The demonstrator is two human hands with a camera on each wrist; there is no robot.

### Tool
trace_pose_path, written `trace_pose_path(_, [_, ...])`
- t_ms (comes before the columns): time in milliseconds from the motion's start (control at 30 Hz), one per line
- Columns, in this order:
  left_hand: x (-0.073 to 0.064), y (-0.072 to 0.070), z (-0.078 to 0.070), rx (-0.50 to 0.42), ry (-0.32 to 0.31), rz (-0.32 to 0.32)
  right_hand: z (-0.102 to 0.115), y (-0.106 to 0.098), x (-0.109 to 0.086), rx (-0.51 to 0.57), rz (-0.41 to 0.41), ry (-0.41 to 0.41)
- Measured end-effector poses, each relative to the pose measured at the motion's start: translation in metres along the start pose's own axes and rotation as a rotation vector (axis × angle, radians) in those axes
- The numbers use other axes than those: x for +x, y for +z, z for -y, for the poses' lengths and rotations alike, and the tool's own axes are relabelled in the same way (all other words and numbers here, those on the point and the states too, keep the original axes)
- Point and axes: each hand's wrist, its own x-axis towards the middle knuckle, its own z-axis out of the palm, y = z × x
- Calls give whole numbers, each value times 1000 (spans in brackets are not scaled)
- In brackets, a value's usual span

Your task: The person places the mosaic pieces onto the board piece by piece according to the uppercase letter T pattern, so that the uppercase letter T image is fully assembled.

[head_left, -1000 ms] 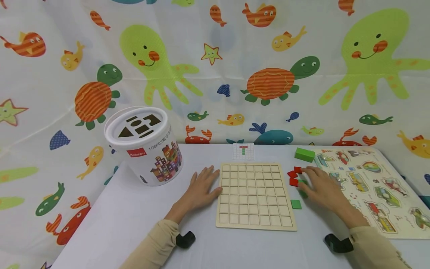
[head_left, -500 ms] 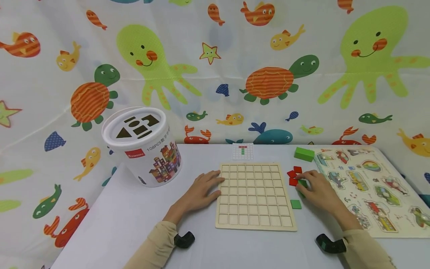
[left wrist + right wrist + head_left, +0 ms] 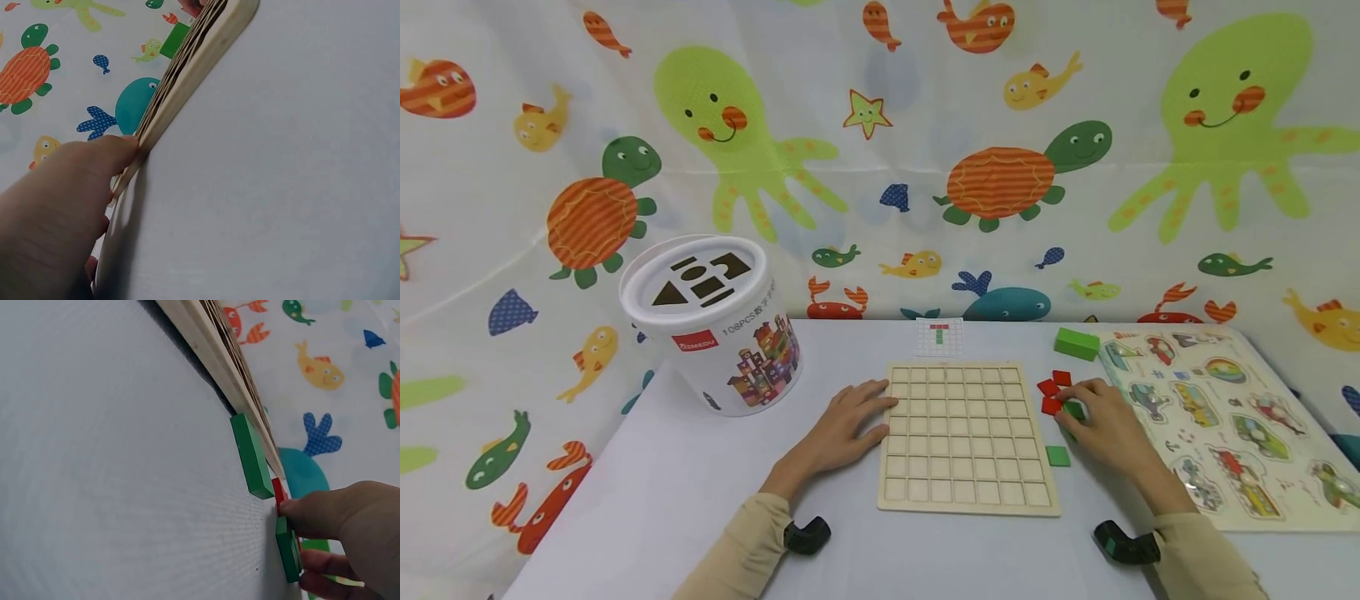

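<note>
A wooden grid board (image 3: 970, 437) lies on the table between both hands. My left hand (image 3: 844, 427) rests against its left side, fingertips on the border; in the left wrist view the thumb (image 3: 122, 150) touches the board's edge. At the right of the board, thumb and forefinger of my right hand (image 3: 1105, 425) pinch a red square tile (image 3: 1050, 406). Two more red tiles (image 3: 1048, 387) lie close by. A green tile (image 3: 1073, 410) sits partly hidden under this hand, and another green tile (image 3: 1058, 456) lies beside the board, seen nearer in the right wrist view (image 3: 251, 456).
Behind the board lies a small grid card (image 3: 939, 337) with a red and green T pattern. A white bucket (image 3: 715, 329) stands at the back left. At the right are a green block (image 3: 1077, 343) and a picture puzzle board (image 3: 1195, 433). A printed cloth hangs behind.
My right hand has shifted slightly left and its fingers have drawn together at a red tile. My left fingers have moved closer together on the board's edge. The head view has shifted slightly.
</note>
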Motion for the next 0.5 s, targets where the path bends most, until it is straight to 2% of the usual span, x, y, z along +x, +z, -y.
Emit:
trace_pose_path(200, [-1, -2, 0, -10, 20, -27, -1, 3, 2, 57, -27, -20])
trace_pose_path(300, [-1, -1, 1, -5, 15, -25, -3, 4, 3, 106, -33, -31])
trace_pose_path(500, [-2, 2, 1, 5, -19, 0, -4, 5, 2, 189, -23, 6])
